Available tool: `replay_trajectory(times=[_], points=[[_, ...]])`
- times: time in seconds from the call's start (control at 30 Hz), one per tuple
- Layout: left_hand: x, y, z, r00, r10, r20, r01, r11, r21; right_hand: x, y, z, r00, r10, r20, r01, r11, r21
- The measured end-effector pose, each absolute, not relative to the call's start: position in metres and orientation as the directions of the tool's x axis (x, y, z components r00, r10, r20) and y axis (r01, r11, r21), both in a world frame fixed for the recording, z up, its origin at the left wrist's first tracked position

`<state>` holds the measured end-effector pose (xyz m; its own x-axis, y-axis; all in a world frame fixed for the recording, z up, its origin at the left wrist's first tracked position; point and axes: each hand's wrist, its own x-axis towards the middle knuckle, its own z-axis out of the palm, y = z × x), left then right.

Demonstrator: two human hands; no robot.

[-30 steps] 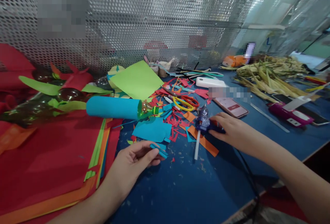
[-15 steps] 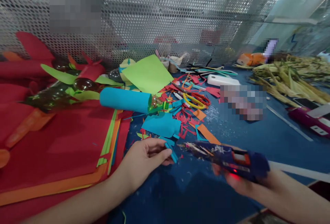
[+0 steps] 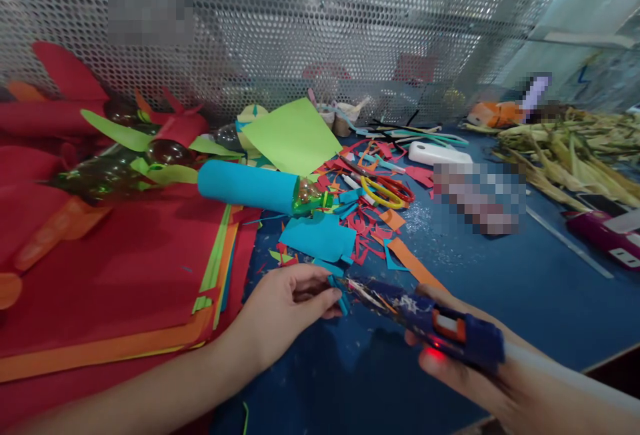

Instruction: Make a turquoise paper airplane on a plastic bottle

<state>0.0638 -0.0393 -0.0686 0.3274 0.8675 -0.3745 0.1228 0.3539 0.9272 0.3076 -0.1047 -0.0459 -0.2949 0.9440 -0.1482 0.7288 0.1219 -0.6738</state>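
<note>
My left hand (image 3: 285, 305) pinches a small blue paper strip (image 3: 340, 293) just above the blue table (image 3: 500, 288). My right hand (image 3: 465, 371) grips a dark blue glue gun (image 3: 430, 318) with an orange trigger and a red light glowing under it. The gun's nozzle points left and almost touches the strip. Behind them lies a bottle wrapped in blue paper (image 3: 247, 186) with its green neck showing, and a cut piece of blue paper (image 3: 320, 236) sits among the scraps.
Stacked red, orange and green paper sheets (image 3: 115, 275) cover the left. Scissors (image 3: 383, 191), a green sheet (image 3: 293, 135) and coloured scraps lie in the middle. Dried stalks (image 3: 565, 148), a white case (image 3: 437, 153) and a magenta device (image 3: 603, 231) sit at right. Perforated metal mesh (image 3: 320, 28) backs the table.
My right hand picked up the glue gun from the table and brought it toward me and left, up to the blue strip held by my left hand.
</note>
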Motion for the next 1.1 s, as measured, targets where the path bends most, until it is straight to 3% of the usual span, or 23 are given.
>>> replay_trajectory(times=[0.33,0.77,1.1], points=[[0.064,-0.040,-0.068,0.345,0.865,-0.364,0.104,0.351,0.931,0.296,-0.097,-0.033,-0.317,0.934,-0.167,0.759,0.144,-0.636],[0.064,-0.040,-0.070,0.289,0.873,-0.393,0.119,0.375,0.919,0.290,-0.102,-0.034,-0.312,0.946,-0.086,0.684,0.161,-0.711],[0.064,-0.039,-0.068,0.318,0.865,-0.387,0.107,0.373,0.922,0.287,-0.097,-0.032,-0.334,0.939,-0.078,0.708,0.195,-0.679]])
